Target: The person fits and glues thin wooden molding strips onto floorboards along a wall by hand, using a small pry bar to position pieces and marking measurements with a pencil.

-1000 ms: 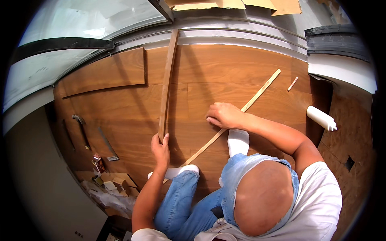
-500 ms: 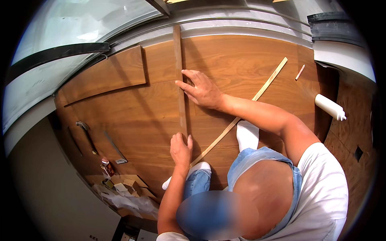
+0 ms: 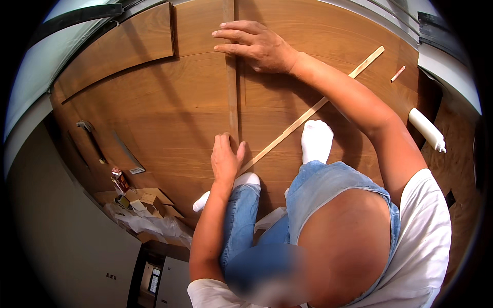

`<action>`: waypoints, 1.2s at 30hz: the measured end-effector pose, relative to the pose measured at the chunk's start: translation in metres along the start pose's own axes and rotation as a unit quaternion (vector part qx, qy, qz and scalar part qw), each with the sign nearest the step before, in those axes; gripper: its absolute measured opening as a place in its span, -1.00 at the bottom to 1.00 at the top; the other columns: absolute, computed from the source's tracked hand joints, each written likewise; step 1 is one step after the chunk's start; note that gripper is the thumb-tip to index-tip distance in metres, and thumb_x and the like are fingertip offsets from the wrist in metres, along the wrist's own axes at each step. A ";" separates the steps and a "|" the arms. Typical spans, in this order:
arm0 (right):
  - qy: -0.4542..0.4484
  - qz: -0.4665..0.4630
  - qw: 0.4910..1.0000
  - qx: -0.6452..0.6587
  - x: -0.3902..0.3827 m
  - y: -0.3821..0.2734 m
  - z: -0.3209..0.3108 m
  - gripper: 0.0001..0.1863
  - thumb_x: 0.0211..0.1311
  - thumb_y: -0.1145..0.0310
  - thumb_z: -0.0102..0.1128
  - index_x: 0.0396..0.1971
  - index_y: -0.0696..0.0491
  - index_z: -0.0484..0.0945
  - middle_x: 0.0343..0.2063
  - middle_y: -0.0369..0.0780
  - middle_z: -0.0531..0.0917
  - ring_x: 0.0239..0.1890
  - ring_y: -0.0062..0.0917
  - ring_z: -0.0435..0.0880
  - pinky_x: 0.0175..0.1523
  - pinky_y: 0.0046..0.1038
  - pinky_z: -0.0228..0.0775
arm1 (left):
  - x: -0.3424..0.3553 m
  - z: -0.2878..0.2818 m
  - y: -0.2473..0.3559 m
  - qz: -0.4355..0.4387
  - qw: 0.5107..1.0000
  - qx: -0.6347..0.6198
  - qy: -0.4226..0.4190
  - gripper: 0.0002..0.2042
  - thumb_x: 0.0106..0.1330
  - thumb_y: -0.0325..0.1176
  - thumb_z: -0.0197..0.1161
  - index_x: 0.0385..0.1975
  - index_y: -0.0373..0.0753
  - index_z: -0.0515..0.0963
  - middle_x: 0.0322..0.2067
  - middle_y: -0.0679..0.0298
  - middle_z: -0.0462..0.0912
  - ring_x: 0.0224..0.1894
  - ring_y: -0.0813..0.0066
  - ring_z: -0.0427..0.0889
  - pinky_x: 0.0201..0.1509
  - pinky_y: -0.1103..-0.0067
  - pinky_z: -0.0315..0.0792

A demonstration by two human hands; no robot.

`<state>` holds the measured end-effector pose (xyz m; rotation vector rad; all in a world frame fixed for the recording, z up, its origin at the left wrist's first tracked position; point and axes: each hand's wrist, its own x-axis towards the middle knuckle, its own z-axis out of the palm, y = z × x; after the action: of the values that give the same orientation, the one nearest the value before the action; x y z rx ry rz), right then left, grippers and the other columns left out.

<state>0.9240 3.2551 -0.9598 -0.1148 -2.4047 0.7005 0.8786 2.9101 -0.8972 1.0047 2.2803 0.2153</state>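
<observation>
A long brown wooden strip (image 3: 232, 102) lies lengthwise across the wood plank flooring (image 3: 179, 118). My right hand (image 3: 259, 49) is spread open over its upper part, fingers reaching across it. My left hand (image 3: 225, 159) rests at its lower end, thumb apart and fingers extended onto the strip. A pale, narrow batten (image 3: 303, 118) lies diagonally beneath my right forearm, its lower end near my left hand. A loose board (image 3: 128, 51) is at the upper left. My white-socked feet (image 3: 316, 141) and jeans show below.
At left lie a hammer (image 3: 87, 131), a metal square (image 3: 123, 149), a small box (image 3: 119, 180) and cardboard scraps (image 3: 154, 200) with plastic. At right are a pencil-like stick (image 3: 398, 73) and a white bottle (image 3: 426, 131). A glazed frame (image 3: 77, 15) borders the upper left.
The brown strip has shifted right relative to the loose board. My left hand has loosened its grip, and my right hand has moved from beside the batten up onto the strip's upper part.
</observation>
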 end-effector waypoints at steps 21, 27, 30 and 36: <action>-0.010 -0.073 0.996 0.046 0.005 0.012 -0.004 -0.86 0.13 0.44 0.36 -0.31 0.06 0.62 -0.16 -0.20 0.65 0.09 -0.25 0.60 0.36 -0.15 0.39 | 0.023 -0.022 -0.006 -0.054 0.983 -0.140 -0.102 -0.71 0.26 -0.38 0.55 -0.10 -0.33 0.66 -0.24 0.07 0.76 -0.25 0.27 0.79 -0.11 0.43 0.65; -0.002 -0.070 0.996 0.053 0.004 0.013 -0.001 -0.86 0.12 0.45 0.37 -0.32 0.07 0.62 -0.17 -0.19 0.65 0.09 -0.24 0.59 0.33 -0.16 0.41 | 0.026 -0.019 -0.007 -0.084 0.978 -0.162 -0.100 -0.73 0.25 -0.38 0.56 -0.13 -0.32 0.69 -0.27 0.07 0.80 -0.24 0.27 0.81 -0.11 0.43 0.65; -0.002 -0.060 0.997 0.050 0.003 0.012 -0.001 -0.86 0.11 0.46 0.37 -0.32 0.07 0.63 -0.16 -0.20 0.66 0.10 -0.23 0.59 0.32 -0.17 0.41 | 0.026 -0.018 -0.007 -0.087 0.977 -0.167 -0.099 -0.75 0.25 -0.39 0.55 -0.15 -0.31 0.70 -0.28 0.07 0.80 -0.25 0.29 0.81 -0.11 0.45 0.65; -0.004 -0.046 0.998 0.043 0.002 0.012 0.000 -0.87 0.10 0.46 0.37 -0.33 0.06 0.64 -0.15 -0.20 0.66 0.12 -0.22 0.58 0.31 -0.16 0.41 | 0.028 -0.014 -0.010 -0.112 0.966 -0.209 -0.099 -0.79 0.26 -0.41 0.55 -0.19 -0.32 0.70 -0.33 0.11 0.82 -0.28 0.38 0.81 -0.14 0.49 0.64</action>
<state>0.9211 3.2658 -0.9643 0.0352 -2.3670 0.7617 0.8499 2.9248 -0.9036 0.5220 2.0278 0.4558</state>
